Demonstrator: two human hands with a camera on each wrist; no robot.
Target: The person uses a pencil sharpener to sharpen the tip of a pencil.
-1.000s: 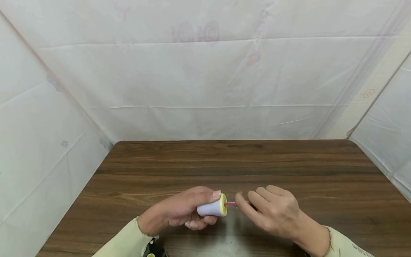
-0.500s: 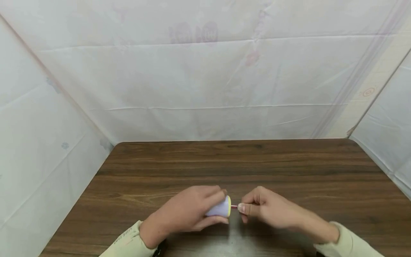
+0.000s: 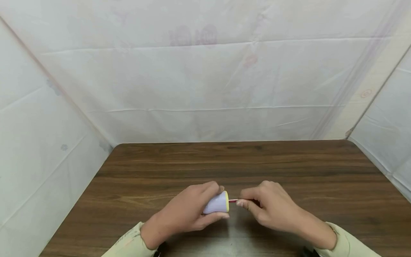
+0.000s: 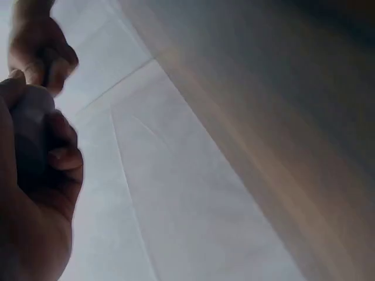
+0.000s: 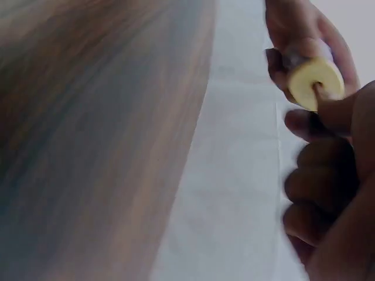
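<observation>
White sheeting point(image 3: 205, 71) fills the upper half of the head view, and below it the brown wooden surface point(image 3: 289, 167) takes the lower half. Low in the middle of the frame the left hand point(image 3: 189, 210) curls its fingers round a pale lilac sharpener point(image 3: 216, 205) with a yellow face, held above the wood. Just right of it the right hand point(image 3: 273, 208) pinches a thin red pencil point(image 3: 233, 201) between thumb and fingertips. The pencil's long axis runs level, left to right across the frame, its tip in the hole in the yellow face; the sharpener lies directly left of the right hand's grip, with only a short bare length of pencil between them
</observation>
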